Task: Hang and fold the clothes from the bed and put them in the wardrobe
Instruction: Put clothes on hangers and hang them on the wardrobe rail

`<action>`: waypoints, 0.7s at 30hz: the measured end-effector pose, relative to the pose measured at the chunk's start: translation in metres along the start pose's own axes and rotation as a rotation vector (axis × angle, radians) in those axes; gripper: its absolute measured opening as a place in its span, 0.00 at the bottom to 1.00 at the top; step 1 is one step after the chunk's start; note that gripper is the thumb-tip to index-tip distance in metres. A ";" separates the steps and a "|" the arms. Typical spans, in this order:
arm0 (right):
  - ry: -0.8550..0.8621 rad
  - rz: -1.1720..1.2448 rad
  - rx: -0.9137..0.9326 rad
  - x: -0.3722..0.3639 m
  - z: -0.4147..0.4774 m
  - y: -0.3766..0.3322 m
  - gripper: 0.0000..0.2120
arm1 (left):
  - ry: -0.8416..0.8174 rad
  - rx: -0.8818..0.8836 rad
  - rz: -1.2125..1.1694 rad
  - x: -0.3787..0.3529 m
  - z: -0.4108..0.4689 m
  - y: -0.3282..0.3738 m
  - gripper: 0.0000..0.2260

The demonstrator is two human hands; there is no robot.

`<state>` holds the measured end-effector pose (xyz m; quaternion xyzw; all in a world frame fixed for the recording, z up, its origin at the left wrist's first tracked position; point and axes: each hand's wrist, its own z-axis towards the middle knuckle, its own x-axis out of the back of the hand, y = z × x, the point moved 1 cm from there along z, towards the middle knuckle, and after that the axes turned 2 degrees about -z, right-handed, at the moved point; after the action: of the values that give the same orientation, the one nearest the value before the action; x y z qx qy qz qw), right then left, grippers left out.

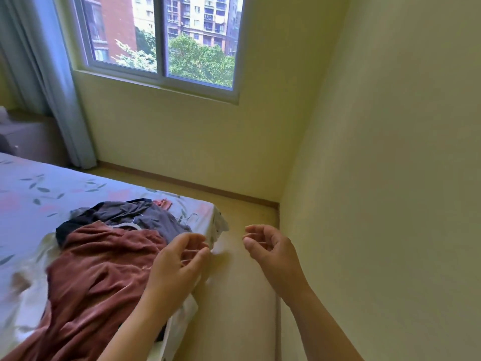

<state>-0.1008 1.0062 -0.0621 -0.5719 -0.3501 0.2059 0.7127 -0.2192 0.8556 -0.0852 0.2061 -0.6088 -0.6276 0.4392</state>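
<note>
A rust-brown garment (99,277) lies crumpled on the bed (39,194), near its right edge. Behind it sits a dark grey garment (145,214) with a white hanger (125,225) showing between the two. A small pink piece of cloth (162,203) lies further back. My left hand (179,261) hovers over the bed's right edge beside the brown garment, fingers curled and apart, holding nothing. My right hand (270,252) floats over the floor strip to the right of the bed, fingers also loosely curled and empty. The wardrobe is out of view.
A narrow strip of floor (239,295) runs between the bed and the yellow wall (390,178) on the right. A window (161,40) with a blue curtain (46,82) fills the far wall. A grey cabinet (26,139) stands at the far left.
</note>
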 end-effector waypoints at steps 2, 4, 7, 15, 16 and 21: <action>-0.046 0.005 0.009 -0.019 0.036 0.001 0.07 | 0.040 0.005 0.029 0.015 0.030 -0.012 0.07; -0.091 -0.010 0.015 -0.038 0.071 0.000 0.07 | 0.096 0.022 0.035 0.029 0.056 -0.023 0.06; -0.170 -0.029 0.019 -0.065 0.117 0.002 0.08 | 0.162 0.066 0.033 0.046 0.084 -0.043 0.06; -0.419 -0.038 -0.006 -0.140 0.229 0.021 0.08 | 0.377 0.204 0.052 0.078 0.151 -0.094 0.05; -0.449 -0.044 -0.012 -0.147 0.244 0.026 0.08 | 0.402 0.226 0.056 0.077 0.159 -0.101 0.05; -0.580 -0.043 0.013 -0.171 0.325 0.045 0.07 | 0.542 0.308 0.101 0.068 0.210 -0.122 0.06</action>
<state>-0.4496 1.1175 -0.1177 -0.4773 -0.5498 0.3479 0.5906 -0.4587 0.9079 -0.1452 0.3995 -0.5669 -0.4276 0.5799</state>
